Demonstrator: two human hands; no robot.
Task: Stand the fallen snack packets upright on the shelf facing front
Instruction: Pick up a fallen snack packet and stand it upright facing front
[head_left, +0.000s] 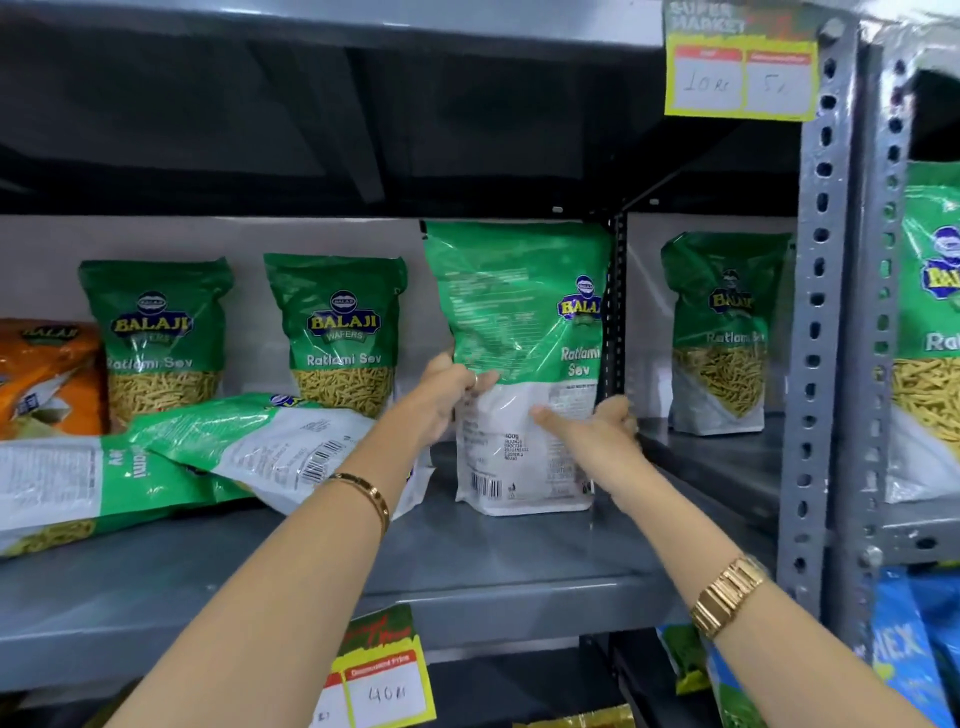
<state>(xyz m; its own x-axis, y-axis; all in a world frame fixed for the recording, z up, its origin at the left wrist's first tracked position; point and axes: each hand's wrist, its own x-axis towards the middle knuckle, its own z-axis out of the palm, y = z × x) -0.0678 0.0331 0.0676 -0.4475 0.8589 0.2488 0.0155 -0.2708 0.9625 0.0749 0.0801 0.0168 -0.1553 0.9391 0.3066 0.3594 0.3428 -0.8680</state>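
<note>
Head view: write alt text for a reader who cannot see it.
Both hands, left hand and right hand, hold a green snack packet upright on a grey shelf, back panel outward. Two packets lie fallen at left; three stand behind.

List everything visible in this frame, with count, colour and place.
held packet: 1, green and white, upright, back side out, right of centre
standing packets: 3 on this shelf, green, along the back
fallen packets: 2, green and white, lying left
orange packet: 1, far left
shelf: 1, grey metal
price tags: 2, yellow, top right and bottom centre
left hand: gripping the held packet's left edge
right hand: gripping its right edge
</note>
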